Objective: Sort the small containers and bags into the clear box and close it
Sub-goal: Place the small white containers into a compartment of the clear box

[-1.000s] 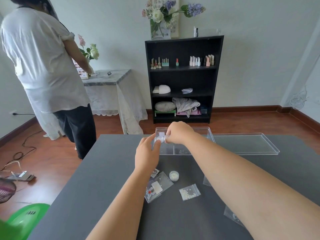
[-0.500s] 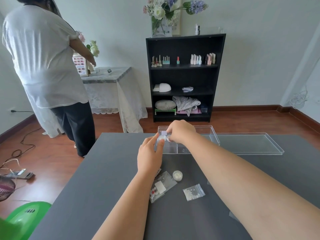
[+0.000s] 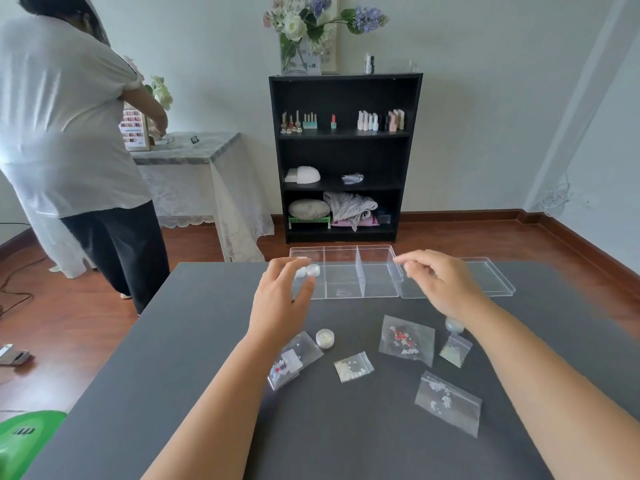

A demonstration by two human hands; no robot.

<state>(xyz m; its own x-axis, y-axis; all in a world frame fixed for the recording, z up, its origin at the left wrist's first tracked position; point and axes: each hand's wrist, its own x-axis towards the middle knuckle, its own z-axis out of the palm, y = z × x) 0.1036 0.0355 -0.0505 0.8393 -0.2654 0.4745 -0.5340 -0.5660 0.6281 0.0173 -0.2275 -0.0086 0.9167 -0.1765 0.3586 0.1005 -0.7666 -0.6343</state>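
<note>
The clear divided box (image 3: 360, 292) stands at the table's far edge, its lid (image 3: 491, 278) lying open to the right. Small round containers (image 3: 310, 270) sit in the box's left compartment. My left hand (image 3: 280, 303) hovers in front of that compartment, fingers apart and empty. Over the box's right end, my right hand (image 3: 440, 285) is loosely curled with nothing visible in it. Another round container (image 3: 325, 338) stands on the table, and a second (image 3: 453, 325) peeks out beside my right wrist. Several clear bags of small pieces lie nearer: one (image 3: 294, 358), one (image 3: 353, 367), one (image 3: 407, 339).
More bags lie at the right (image 3: 455, 349) and the front right (image 3: 448, 403) of the dark grey table (image 3: 173, 393). A person in a white shirt (image 3: 65, 126) stands at the left by a lace-covered side table (image 3: 194, 157). A black shelf (image 3: 344, 157) stands behind.
Both hands held a small container together at the box's left compartment. Now it rests inside, my right hand has swung away to the right, and my left hand has let go.
</note>
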